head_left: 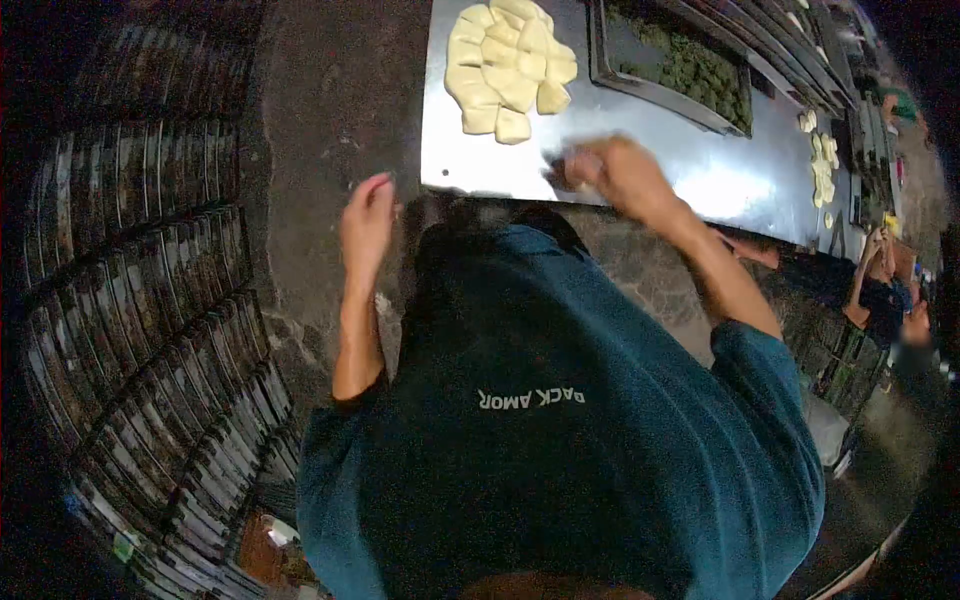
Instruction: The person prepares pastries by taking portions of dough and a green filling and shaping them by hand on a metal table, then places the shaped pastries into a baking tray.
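Pale dough pieces (510,60) lie bunched together at the near-left part of a shiny metal table (640,150). My right hand (625,180), blurred by motion, is over the table's front edge, below and right of the dough. Its fingers are curled around something dark and smeared that I cannot make out. Off the table's left corner, my left hand (368,225) hangs in the air with loosely bent fingers and nothing visible in it.
A dark tray of green pieces (690,80) stands at the table's back. More dough (823,170) lies farther right, where other people work beside the table (880,290). Stacked metal trays (150,330) fill the left side.
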Demonstrator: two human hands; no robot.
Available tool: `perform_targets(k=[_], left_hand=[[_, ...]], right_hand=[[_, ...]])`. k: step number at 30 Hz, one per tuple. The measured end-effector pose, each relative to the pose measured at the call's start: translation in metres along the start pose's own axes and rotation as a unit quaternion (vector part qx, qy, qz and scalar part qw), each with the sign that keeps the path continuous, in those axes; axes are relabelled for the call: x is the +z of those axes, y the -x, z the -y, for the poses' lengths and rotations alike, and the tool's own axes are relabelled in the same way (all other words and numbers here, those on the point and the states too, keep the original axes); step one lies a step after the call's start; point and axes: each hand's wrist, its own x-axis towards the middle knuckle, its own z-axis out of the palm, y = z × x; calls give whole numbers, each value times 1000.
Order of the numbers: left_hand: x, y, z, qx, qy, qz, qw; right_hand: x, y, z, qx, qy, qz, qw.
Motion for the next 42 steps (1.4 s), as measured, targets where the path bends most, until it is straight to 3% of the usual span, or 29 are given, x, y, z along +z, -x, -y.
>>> perform_targets(k=[1,2,4,6,7,8,9,11,14,15,16,18,19,20,21,22,23,24,25,26,27,28,30,32,34,36,40,42], left_hand=[[-13,1,21,22,-39,-36,998],[-24,0,46,46,-77,-75,993],[-27,0,59,8,-67,-84,994],[-12,9,48,73,-155,-93,981],[0,16,18,28,-162,-71,984],[23,5,6,100,-196,-55,974],[40,-3,-2,211,-159,-75,961],[74,-38,10,344,-234,-137,899],[95,-54,-18,405,-257,-163,862],[99,-56,-29,350,-262,-115,892],[104,-54,-39,290,-266,-64,917],[113,-62,-44,290,-308,-62,904],[119,-70,-38,368,-219,-86,900],[120,-68,-46,441,-124,-99,883],[115,-60,-50,311,-143,-16,940],[117,-66,-16,113,24,62,991],[107,-59,-14,116,-60,17,991],[89,-45,-19,106,-73,35,991],[74,-36,-11,102,-20,28,994],[59,-30,9,134,-38,26,990],[51,-27,29,25,115,23,993],[32,-18,26,-106,315,75,940],[23,6,-31,-60,424,37,903],[23,6,-62,-47,464,33,884],[33,-4,-69,-48,437,35,897],[51,-17,-89,32,185,81,979],[106,-30,-128,16,145,145,979],[134,-32,-144,-1,270,185,945]], right_hand=[[-1,-4,-6,-83,-72,-190,976],[-4,-13,-5,-83,-74,-185,976],[-12,-42,2,-174,-59,-484,856],[70,-69,-21,-151,12,-471,869],[98,-78,-26,-121,64,-402,906],[101,-94,-27,-97,122,-339,928],[108,-88,-28,-93,123,-339,928],[100,-92,-34,-127,20,-325,937],[65,-61,-20,-132,-67,-340,929],[67,-60,-23,-142,-18,-359,922],[95,-67,-31,-94,84,-341,932],[108,-77,-26,-46,57,-313,947],[111,-78,-28,-53,55,-289,954],[111,-75,-35,-72,-66,-299,949],[115,-71,-40,-48,-97,-296,949],[117,-65,-47,-26,-123,-301,945],[116,-54,-58,-34,-98,-232,967],[113,-43,-66,-40,-73,-165,983],[107,-21,-60,-58,-89,-203,973],[98,-9,-60,-10,-139,-123,983],[101,-4,-72,-21,-98,-71,992],[89,4,-73,-74,-101,-106,986],[49,9,-77,24,-211,-7,977],[1,6,-92,73,-271,-57,958],[-69,4,-134,31,-247,-213,945],[-152,10,-171,-38,-245,-401,882],[-261,-31,-274,-22,-235,-494,837],[-267,-65,-306,18,-88,-486,869]])
